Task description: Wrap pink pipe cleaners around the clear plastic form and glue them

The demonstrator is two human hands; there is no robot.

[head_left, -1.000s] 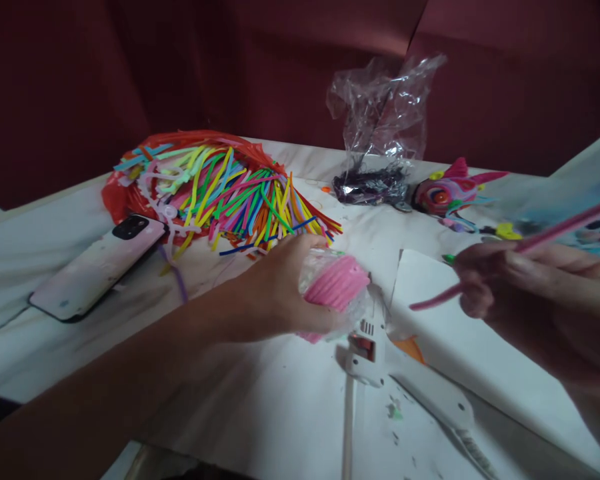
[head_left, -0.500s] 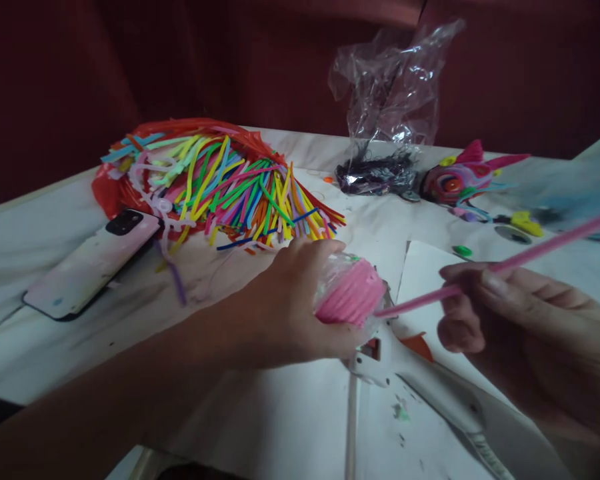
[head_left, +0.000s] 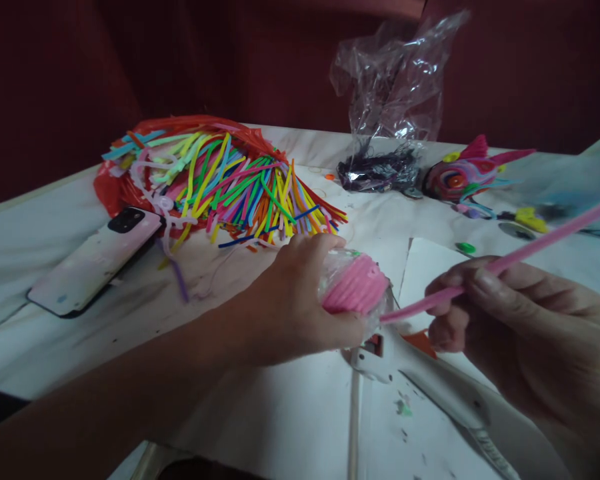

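While your left hand [head_left: 304, 301] is gripping the bundle [head_left: 358, 287], your right hand [head_left: 523, 327] is hovering alongside. It's pinching a pipe cleaner [head_left: 545, 244]!

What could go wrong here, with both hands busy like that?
The left hand holds the pink bundle close to a white glue gun; if that is hot, which I cannot tell, a burn seems possible. The pink stem in the right hand has one end right by the bundle and might bend or snag on its clear plastic.
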